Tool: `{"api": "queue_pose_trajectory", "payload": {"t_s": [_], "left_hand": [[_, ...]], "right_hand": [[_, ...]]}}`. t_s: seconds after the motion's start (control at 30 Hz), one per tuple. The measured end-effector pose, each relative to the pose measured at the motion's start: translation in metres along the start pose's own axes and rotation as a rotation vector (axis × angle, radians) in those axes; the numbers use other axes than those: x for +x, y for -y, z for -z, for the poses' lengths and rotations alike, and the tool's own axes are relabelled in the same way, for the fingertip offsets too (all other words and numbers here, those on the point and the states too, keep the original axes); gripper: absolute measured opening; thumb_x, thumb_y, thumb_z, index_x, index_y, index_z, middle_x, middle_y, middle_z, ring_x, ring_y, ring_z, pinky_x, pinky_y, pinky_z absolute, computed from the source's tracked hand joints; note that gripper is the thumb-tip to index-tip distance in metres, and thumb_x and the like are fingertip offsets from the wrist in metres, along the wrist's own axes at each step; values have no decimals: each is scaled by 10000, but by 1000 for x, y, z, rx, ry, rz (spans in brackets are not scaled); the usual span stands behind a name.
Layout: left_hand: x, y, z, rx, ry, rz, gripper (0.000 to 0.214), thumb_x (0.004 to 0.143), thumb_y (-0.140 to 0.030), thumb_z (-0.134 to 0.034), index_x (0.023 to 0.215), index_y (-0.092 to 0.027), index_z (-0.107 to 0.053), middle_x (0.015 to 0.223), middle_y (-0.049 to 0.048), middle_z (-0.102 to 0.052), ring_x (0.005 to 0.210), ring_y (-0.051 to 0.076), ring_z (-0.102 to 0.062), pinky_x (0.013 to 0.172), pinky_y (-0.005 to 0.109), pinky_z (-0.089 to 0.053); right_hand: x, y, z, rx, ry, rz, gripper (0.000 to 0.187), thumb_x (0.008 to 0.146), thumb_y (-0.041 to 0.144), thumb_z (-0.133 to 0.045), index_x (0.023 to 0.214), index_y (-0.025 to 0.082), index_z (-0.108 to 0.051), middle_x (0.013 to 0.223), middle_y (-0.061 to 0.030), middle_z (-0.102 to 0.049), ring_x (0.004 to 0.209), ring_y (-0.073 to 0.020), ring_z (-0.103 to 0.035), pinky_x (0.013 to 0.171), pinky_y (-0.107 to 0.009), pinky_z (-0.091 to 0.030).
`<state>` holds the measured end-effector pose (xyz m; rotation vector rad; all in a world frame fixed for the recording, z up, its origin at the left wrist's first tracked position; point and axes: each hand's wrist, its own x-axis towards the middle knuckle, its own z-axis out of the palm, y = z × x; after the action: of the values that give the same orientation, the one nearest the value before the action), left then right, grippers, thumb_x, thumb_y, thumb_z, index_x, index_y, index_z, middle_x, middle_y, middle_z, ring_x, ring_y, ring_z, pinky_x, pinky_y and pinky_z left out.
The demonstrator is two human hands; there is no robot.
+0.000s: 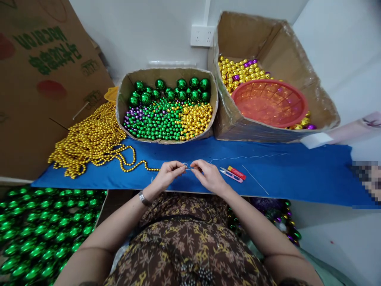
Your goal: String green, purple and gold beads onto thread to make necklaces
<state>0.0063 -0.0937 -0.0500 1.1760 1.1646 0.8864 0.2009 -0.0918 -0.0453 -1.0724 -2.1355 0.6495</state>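
Just in front of the shallow cardboard box of green, purple and gold beads, over the blue-covered desk, the left hand and right hand nearly meet. Each is pinched on a thin white thread, perhaps with a needle, too fine to tell. The thread runs rightward along the box front from the right hand. The gold bead strand trails leftward, nearer the left hand.

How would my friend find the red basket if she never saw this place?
Start at the blue cloth, then look at the bigger cardboard box standing at its far right. Inside, resting on gold and purple beads, lies the round red basket. It is the only see-through, criss-cross plastic thing among shiny beads.
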Motion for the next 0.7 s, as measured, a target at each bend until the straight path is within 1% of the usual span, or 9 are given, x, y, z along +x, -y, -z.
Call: {"api": "queue_pose_trajectory", "payload": {"t_s": [0.1,0.23,0.3,0.37,0.43,0.5,0.57,0.63,0.7], "left_hand": [[-1,-5,1,2,84,25,370,711,-491,-733,718,-128,-663,670,20,-643,583,91,-482,565,221,-374],[-1,-7,-1,-14,182,98,406,671,-514,-755,722,-125,-656,665,27,-644,569,93,-495,544,219,-368],[-2,-4,-2,-41,164,98,415,672,-518,-753,736,-122,-647,675,29,-639,567,90,-491,531,212,-358],[-2,-2,-5,-57,100,73,410,691,-516,-740,743,-122,-638,677,24,-626,562,83,-472,523,208,-353],[-3,0,-6,-50,35,39,401,710,-513,-724,739,-123,-634,671,20,-616,562,82,-455,522,207,-355],[-3,2,-8,-27,-8,4,394,723,-510,-713,744,-123,-642,669,20,-615,566,85,-450,525,209,-360],[-3,3,-9,13,-35,-35,385,739,-508,-699,771,-127,-659,674,21,-622,573,93,-456,533,214,-370],[-3,4,-9,72,-44,-90,365,767,-498,-675,804,-135,-675,713,28,-645,609,110,-492,571,226,-399],[-4,5,-9,137,-30,-156,330,809,-471,-638,852,-147,-688,790,40,-676,688,137,-549,648,247,-437]], "right_hand": [[6,-6,2,-57,-5,96,132,955,213,-454,987,190,-580,898,-70,-657,845,-173,-616,754,-287,-490],[15,-11,-6,-61,1,180,157,960,196,-446,1019,192,-591,893,-67,-645,867,-174,-604,782,-294,-499],[17,-11,-9,-84,-47,186,186,957,178,-440,1054,191,-599,932,-76,-641,901,-178,-599,813,-304,-500],[16,-7,-10,-151,-145,170,215,950,181,-455,1101,185,-608,1014,-103,-627,968,-195,-586,857,-325,-490],[10,-2,-10,-226,-213,163,212,940,213,-493,1100,186,-630,1035,-111,-618,961,-200,-584,851,-323,-483],[4,4,-12,-295,-207,167,182,935,250,-521,1036,197,-662,962,-88,-633,862,-182,-595,786,-302,-479],[-2,8,-15,-346,-200,139,173,938,261,-520,978,202,-677,883,-71,-646,785,-169,-597,740,-294,-467],[-4,12,-18,-343,-214,81,177,941,259,-513,966,198,-677,873,-73,-658,798,-174,-611,751,-295,-469],[-4,13,-20,-289,-226,21,174,943,259,-510,964,196,-670,887,-76,-665,828,-177,-624,771,-290,-480]]}}
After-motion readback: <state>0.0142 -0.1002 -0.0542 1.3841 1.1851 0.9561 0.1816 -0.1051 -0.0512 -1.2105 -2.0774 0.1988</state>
